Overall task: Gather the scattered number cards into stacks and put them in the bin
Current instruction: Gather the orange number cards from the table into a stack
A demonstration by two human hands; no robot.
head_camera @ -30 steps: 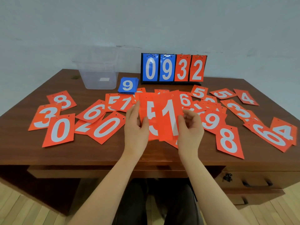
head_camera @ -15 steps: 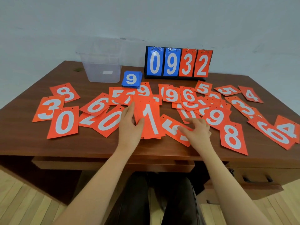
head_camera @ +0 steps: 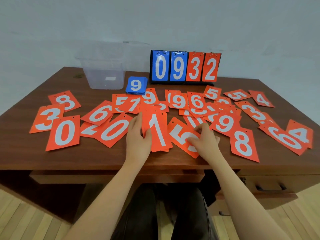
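Note:
Many orange number cards lie scattered over the wooden desk (head_camera: 20, 153). My left hand (head_camera: 138, 137) grips a small stack of orange cards with a 1 on top (head_camera: 157, 130), thumb over its left edge, near the desk's front middle. Just to the right, my right hand (head_camera: 204, 139) rests with curled fingers on a tilted orange 5 card (head_camera: 180, 135) and pinches its edge. A neat stack of blue cards with a 9 on top (head_camera: 136, 85) lies beside the clear plastic bin (head_camera: 103, 73) at the back left.
A standing flip scoreboard (head_camera: 185, 66) reading 0932 is at the back centre. Orange cards cover the left side, such as a 0 card (head_camera: 64, 132), and the right side, such as an 8 card (head_camera: 244, 144). The desk's front edge and a drawer handle (head_camera: 270, 187) lie below.
The raised cards came down to the desk as one stack in my left hand. My right hand let go of them and moved right onto the 5 card.

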